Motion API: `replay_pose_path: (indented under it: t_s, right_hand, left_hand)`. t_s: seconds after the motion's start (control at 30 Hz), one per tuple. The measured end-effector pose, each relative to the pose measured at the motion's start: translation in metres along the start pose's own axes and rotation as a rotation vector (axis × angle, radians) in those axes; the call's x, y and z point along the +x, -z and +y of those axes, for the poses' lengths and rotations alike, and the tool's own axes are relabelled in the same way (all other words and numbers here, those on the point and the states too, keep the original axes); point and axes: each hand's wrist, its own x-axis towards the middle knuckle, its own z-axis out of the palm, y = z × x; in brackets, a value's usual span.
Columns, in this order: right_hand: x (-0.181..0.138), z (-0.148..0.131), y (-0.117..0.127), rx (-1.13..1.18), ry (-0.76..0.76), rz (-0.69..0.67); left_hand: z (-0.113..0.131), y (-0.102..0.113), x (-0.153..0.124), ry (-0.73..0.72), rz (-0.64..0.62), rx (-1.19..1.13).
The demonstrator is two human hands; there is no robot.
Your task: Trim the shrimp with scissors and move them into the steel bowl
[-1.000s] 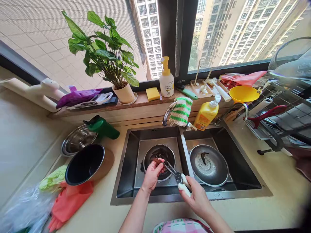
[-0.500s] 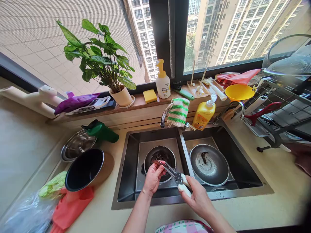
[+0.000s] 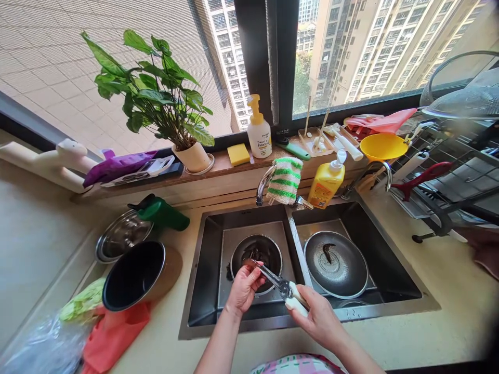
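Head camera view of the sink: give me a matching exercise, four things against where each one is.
Things:
1 scissors
2 small dark piece
3 pan
4 striped cloth

Places:
A right sink basin
B pinched in the left hand
C draped over the faucet
D held in the right hand

Pairs: 1-D, 2-B, 3-A, 4-C.

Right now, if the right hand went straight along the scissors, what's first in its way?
Probably the left hand, pinching a small reddish piece at the tips of the scissors that the right hand holds; beyond it, the round bowl. Depth is unclear.
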Motion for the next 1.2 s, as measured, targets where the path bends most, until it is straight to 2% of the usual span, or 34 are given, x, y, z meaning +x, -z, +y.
replay_pose_path:
  t_s: [0.33, 0.5, 0.67, 0.9, 1.2]
  right_hand:
    - [-0.003, 0.008, -0.003, -0.004, -0.026, 0.033]
    - [-0.003, 0.009, -0.002, 0.018, -0.026, 0.074]
    - [-0.002, 0.012, -0.003, -0.007, -0.012, 0.094]
    - [-0.002, 0.016, -0.003, -0.016, -0.01, 0.091]
    - [-0.001, 0.016, -0.007, 0.033, -0.041, 0.09]
  left_hand:
    - [0.0, -0.006, -0.002, 0.008, -0.012, 0.01]
    - [0.0, -0.012, 0.001, 0.023, 0.073, 0.041]
    - [-0.003, -0.009, 0.005, 0.015, 0.096, 0.02]
    - [-0.006, -0.014, 0.008, -0.003, 0.04, -0.002]
    - [-0.02, -0.018, 0.008, -0.001, 0.094, -0.048]
